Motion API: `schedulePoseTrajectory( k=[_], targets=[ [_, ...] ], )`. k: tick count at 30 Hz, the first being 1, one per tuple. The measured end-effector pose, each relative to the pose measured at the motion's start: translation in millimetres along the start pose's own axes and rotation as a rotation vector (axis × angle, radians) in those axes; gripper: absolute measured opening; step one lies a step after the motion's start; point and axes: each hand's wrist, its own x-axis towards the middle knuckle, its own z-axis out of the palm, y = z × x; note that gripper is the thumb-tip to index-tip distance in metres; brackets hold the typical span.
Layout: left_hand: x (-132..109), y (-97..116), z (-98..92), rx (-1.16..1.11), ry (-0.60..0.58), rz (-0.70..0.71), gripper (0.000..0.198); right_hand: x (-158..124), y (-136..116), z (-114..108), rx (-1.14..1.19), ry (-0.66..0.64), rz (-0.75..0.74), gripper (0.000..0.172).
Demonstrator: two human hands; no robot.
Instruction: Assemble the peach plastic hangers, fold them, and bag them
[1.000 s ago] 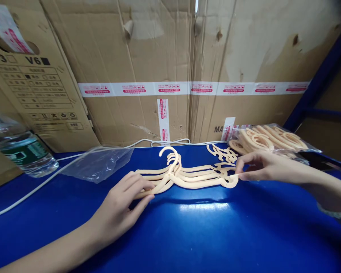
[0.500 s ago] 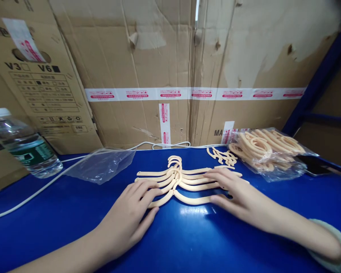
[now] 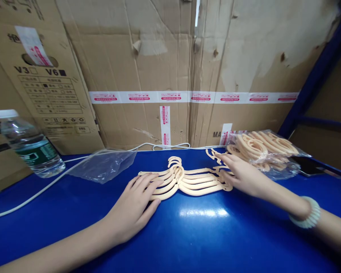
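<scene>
Hangers (cream) under left hand

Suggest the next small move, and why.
Probably close the right hand on one of the loose curved pieces: its thumb and fingers stand apart and look to be right by them. The left hand lies over the left ends of the hangers, so it could likely steady them.
</scene>
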Motion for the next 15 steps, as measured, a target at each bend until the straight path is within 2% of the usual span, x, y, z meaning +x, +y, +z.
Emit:
schedulePoseTrajectory(
  k=[2,7,12,15],
  targets=[
    [-0.2,0.6,1.1,-0.014,0.004,-0.004,0.037,13.3,15.1,-6.2,-0.081,-0.072,0.133,0.044],
    [-1.4,0.8,1.2,-0.043,0.007,-0.006,0.037,52.2,46.2,-14.4,-0.142,-0.204,0.246,0.043],
    [-2.8,-0.2,-0.3,-0.081,-0.002,-0.018,0.034,86.5,54.8,-14.5,-0.141,-0.399,0.278,0.046],
    [-2.8,-0.2,0.0,-0.094,-0.005,-0.021,0.033,94.3,53.0,-14.8,-0.147,-0.466,0.306,0.045]
  ],
)
